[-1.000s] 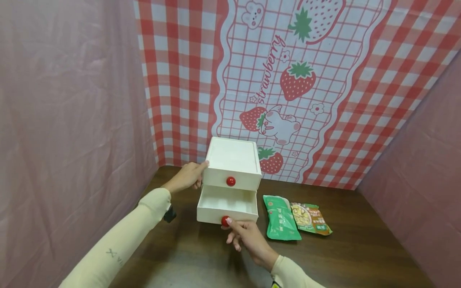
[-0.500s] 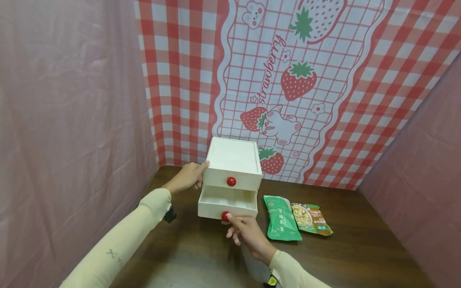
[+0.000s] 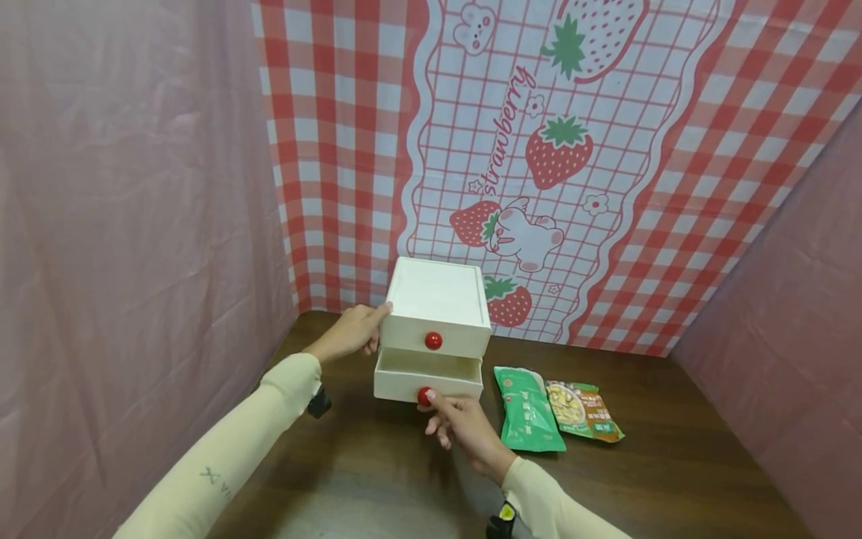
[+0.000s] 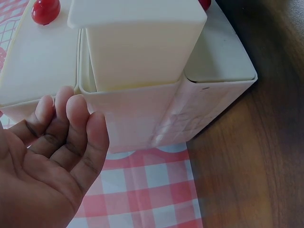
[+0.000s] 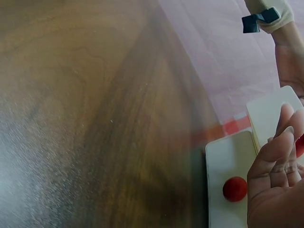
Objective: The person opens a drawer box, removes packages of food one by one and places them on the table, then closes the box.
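Note:
A white drawer cabinet (image 3: 438,288) stands on the table, and its pulled-out middle drawer (image 3: 397,385) is partly inside the body. What shows of that drawer's interior looks bare. My right hand (image 3: 471,434) pinches the drawer's red knob (image 3: 424,396) between thumb and fingers. At the cabinet's left side, my left hand (image 3: 350,332) rests with its thumb at the top edge. Loosely bent fingers (image 4: 78,111) lie by the side wall in the left wrist view. Below, a closed bottom drawer (image 5: 228,159) with its own red knob (image 5: 235,189) appears in the right wrist view.
A green packet (image 3: 528,412) and a brown-and-green food packet (image 3: 582,410) lie on the wooden table (image 3: 646,479), right of the cabinet. Behind hangs a red-and-white strawberry cloth (image 3: 512,150). Pink curtains (image 3: 135,224) flank both sides.
The middle drawer has slid inward, away from me, narrowing its opening. My right hand has moved forward with the knob. My left hand stays in place on the cabinet.

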A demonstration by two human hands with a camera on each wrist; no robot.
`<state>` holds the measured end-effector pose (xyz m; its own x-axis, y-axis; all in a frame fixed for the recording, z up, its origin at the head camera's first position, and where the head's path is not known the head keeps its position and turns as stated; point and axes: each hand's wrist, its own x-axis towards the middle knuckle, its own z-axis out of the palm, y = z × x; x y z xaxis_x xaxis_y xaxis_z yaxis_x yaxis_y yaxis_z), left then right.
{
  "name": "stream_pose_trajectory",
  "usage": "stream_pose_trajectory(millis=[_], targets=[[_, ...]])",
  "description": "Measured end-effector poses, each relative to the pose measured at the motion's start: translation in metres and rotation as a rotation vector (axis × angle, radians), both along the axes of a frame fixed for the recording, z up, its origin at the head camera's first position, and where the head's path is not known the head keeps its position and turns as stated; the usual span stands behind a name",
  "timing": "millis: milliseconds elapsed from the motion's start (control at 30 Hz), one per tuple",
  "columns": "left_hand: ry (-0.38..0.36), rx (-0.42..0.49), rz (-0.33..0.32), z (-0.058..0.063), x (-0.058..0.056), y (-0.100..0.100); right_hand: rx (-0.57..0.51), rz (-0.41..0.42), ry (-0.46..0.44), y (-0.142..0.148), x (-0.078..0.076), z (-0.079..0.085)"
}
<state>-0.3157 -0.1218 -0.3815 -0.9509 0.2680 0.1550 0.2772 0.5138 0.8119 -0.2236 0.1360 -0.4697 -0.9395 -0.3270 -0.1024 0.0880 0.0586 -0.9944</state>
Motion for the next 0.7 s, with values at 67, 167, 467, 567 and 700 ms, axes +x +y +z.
stream_pose_trajectory(millis=[67,167,467,567,700], targets=[[0.004,0.000,-0.001,0.000,-0.001,0.000,0.003,-0.005,0.001,0.001,-0.002,0.000],[0.011,-0.006,0.002,0.000,0.000,0.000,0.008,-0.009,-0.002,0.001,-0.006,0.000],[0.018,-0.007,-0.011,0.001,0.001,0.000,0.016,-0.010,0.010,0.003,-0.015,0.000],[0.019,-0.008,-0.010,0.001,0.001,0.000,0.023,-0.004,0.014,0.002,-0.018,0.000],[0.021,-0.007,-0.009,0.000,0.000,-0.001,0.029,0.000,0.018,0.001,-0.022,0.000]])
